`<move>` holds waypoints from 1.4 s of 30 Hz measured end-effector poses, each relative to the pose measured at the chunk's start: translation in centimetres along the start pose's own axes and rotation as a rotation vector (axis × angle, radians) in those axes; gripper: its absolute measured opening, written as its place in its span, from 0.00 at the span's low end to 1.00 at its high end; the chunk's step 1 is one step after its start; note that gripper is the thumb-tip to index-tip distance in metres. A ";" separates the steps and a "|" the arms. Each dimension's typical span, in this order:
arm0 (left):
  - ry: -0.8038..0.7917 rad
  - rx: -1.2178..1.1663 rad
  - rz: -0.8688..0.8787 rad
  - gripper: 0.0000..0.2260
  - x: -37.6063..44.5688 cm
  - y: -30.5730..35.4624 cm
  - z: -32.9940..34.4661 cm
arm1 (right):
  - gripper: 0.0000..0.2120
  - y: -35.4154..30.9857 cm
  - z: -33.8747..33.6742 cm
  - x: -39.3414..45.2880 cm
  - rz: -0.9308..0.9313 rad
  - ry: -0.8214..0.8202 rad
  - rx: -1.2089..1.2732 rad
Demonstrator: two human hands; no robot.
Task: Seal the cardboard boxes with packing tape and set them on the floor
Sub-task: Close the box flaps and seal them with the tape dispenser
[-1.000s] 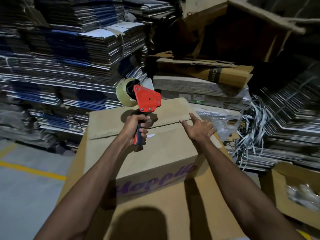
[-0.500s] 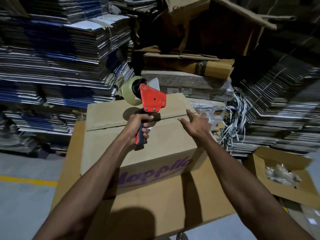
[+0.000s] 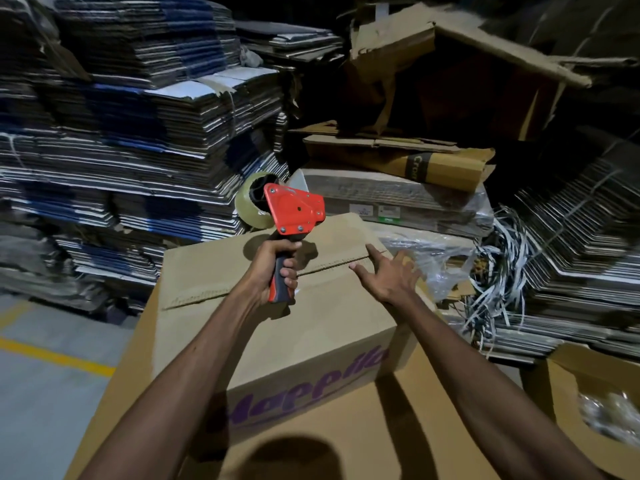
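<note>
Orange tape dispenser [image 3: 294, 216] sat gripped in your left hand [image 3: 273, 268], raised above the box [image 3: 277, 327]; right hand [image 3: 388, 278] lay open on the untaped seam [image 3: 332, 265]. Sealing step, I'd say: lower the dispenser onto that seam next.

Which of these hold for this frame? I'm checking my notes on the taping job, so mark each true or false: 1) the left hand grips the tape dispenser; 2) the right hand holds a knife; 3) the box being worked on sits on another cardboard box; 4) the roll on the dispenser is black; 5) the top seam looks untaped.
1) True: the left hand grips the handle of the tape dispenser.
2) False: the right hand holds nothing; its fingers are spread over the top box near its seam.
3) True: it sits on a larger box.
4) False: the tape roll is pale and translucent.
5) True: no tape is visible along the seam.
</note>
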State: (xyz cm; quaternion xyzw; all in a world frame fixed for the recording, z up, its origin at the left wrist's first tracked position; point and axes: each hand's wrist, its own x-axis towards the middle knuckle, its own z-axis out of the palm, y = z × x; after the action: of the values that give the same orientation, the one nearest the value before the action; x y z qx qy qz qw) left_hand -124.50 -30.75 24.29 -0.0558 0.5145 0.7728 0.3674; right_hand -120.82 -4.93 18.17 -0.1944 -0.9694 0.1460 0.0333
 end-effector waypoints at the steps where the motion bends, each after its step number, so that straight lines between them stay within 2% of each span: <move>1: 0.002 -0.010 0.007 0.16 0.2 -0.2 0.4 | 0.37 -0.2 -0.1 0.1 -0.017 0.027 -0.030; 3: -0.001 -0.054 0.036 0.15 0.7 -0.5 0.9 | 0.32 -0.6 -0.6 0.8 -0.113 0.134 0.000; 4: -0.011 -0.085 0.057 0.13 0.9 -0.7 1.1 | 0.28 -1.0 -1.1 1.3 -0.194 0.173 0.101; 7: -0.058 -0.197 0.110 0.10 1.1 -1.4 1.7 | 0.16 -3.4 -3.2 2.1 -0.464 0.204 0.587; 10: -0.132 -0.330 0.100 0.09 0.4 -2.0 2.3 | 0.18 -6.4 -5.0 2.0 -0.531 0.138 0.872; 12: -0.209 -0.401 0.114 0.10 0.0 -2.2 2.5 | 0.20 -8.0 -5.1 1.6 -0.528 0.053 0.949; 14: -0.288 -0.460 0.123 0.14 -0.5 -2.0 2.4 | 0.18 -8.8 -5.0 0.9 -0.533 0.075 1.010; 16: -0.335 -0.498 0.130 0.13 -1.3 -1.5 2.3 | 0.14 -8.9 -4.9 0.1 -0.510 0.158 1.097; 18: -0.308 -0.522 0.139 0.11 -2.1 -1.0 2.2 | 0.10 -8.8 -4.9 -0.8 -0.480 0.214 1.170; 22: -0.199 -0.508 0.175 0.10 -2.7 -0.1 1.9 | 0.09 -8.5 -5.4 -1.0 -0.477 0.181 1.156; 28: -0.207 -0.430 0.146 0.10 -2.9 0.4 1.9 | 0.07 -7.9 -6.2 -1.4 -0.383 0.178 1.334; 35: -0.185 -0.279 0.132 0.10 -2.8 1.3 2.7 | 0.09 -5.7 -5.1 -0.4 -0.095 0.171 1.483; 39: -0.152 -0.216 0.155 0.09 -2.6 1.9 2.6 | 0.14 -4.8 -4.5 -0.4 0.138 0.089 1.663; 42: -0.105 -0.165 0.166 0.10 -2.8 2.5 2.7 | 0.19 -5.0 -4.5 -1.4 0.251 -0.107 1.636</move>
State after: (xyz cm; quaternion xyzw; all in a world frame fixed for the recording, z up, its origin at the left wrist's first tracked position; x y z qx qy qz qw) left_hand -123.22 -30.42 28.71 -0.0024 0.4320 0.8422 0.3226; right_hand -120.81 -8.72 23.91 -0.2081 -0.5284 0.8168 0.1013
